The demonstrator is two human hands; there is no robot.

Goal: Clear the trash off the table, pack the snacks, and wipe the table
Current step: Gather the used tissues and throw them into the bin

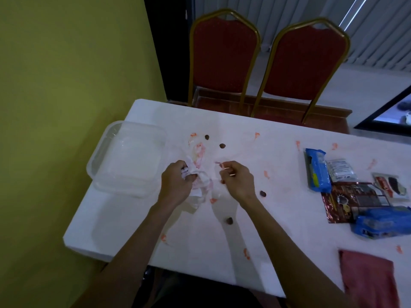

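Single head-worn wide-angle camera is looking forward and steeply down from the person's near side of the white table (200, 252). It is sitting close in: both forearms are showing from the bottom edge up, and the left hand (175, 185) and right hand (239, 183) are sitting about mid-frame. Upper frame is catching the red chairs (224, 61) across the table; the yellow wall (66, 85) is filling the left.
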